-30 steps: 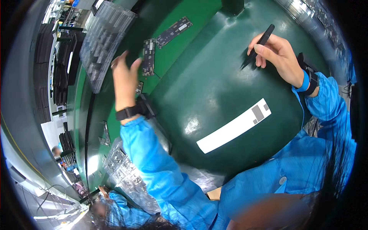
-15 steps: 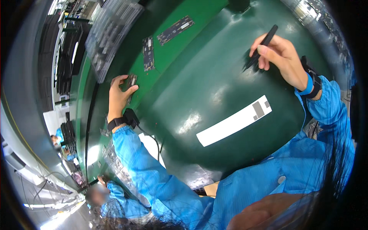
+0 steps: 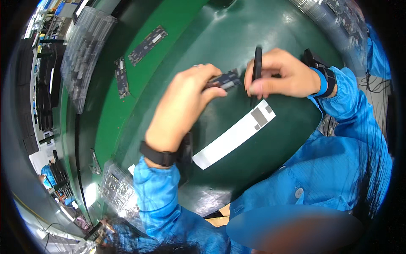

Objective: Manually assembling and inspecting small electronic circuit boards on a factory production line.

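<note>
In the head view my left hand pinches a small dark circuit board between thumb and fingers, holding it above the dark green mat. Just right of it, my right hand is closed round slim black tweezers, tilted nearly upright with the tips pointing down. A small gap separates the tweezers from the board's end. Below both hands a white strip with grey patches lies on the mat, its patched end under the tweezers. My right hand is slightly blurred.
Two more circuit boards, one long and one short, rest on the bright green surface at the left. Clear plastic trays stand at the far left, lower left and upper right. A wristband circles my right wrist.
My left hand has lifted the circuit board from the green surface and brought it right over the mat. My right hand with the tweezers has moved left and down toward it. The view has shifted.
</note>
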`<action>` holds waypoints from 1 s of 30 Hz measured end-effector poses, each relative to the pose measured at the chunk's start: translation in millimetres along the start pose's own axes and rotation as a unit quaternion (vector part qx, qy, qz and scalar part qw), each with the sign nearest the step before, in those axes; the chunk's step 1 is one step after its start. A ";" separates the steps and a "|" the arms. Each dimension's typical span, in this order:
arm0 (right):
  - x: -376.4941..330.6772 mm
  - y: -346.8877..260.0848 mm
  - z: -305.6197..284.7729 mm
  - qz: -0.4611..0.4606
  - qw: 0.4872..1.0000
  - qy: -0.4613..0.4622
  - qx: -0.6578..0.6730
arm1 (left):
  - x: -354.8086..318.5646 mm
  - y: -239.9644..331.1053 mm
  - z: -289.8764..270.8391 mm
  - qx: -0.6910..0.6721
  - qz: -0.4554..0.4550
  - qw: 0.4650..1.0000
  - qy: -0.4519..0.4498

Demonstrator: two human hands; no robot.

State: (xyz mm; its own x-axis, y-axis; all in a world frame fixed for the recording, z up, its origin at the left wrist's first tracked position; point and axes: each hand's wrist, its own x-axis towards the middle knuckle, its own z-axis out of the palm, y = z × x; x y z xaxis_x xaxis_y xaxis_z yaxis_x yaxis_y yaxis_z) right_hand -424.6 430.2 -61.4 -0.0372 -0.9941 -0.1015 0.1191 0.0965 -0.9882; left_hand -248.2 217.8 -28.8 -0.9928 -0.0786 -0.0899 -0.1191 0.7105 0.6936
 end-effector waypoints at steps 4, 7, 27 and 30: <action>-8.4 6.2 6.9 -0.063 0.990 -0.063 -0.105 | -6.8 26.1 19.5 0.252 0.052 0.957 0.137; -10.8 17.9 6.2 -0.080 0.988 -0.052 -0.121 | -51.0 82.9 44.5 0.350 -0.091 0.931 -0.048; 2.7 4.9 4.6 -0.053 0.994 0.005 -0.100 | -81.4 134.4 96.8 0.215 -0.062 0.969 -0.107; 24.8 7.0 -12.2 -0.036 0.996 0.068 -0.049 | -66.1 130.5 90.4 0.201 -0.052 0.972 -0.108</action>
State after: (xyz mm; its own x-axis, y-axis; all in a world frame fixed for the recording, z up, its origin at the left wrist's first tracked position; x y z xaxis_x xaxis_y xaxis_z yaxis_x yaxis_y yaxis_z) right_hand -436.8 406.8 -72.3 -0.1763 -0.9836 -0.0372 0.0142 0.0353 -0.9993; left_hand -197.3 378.9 3.0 -0.9456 -0.0462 -0.3220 -0.1616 0.9257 0.3420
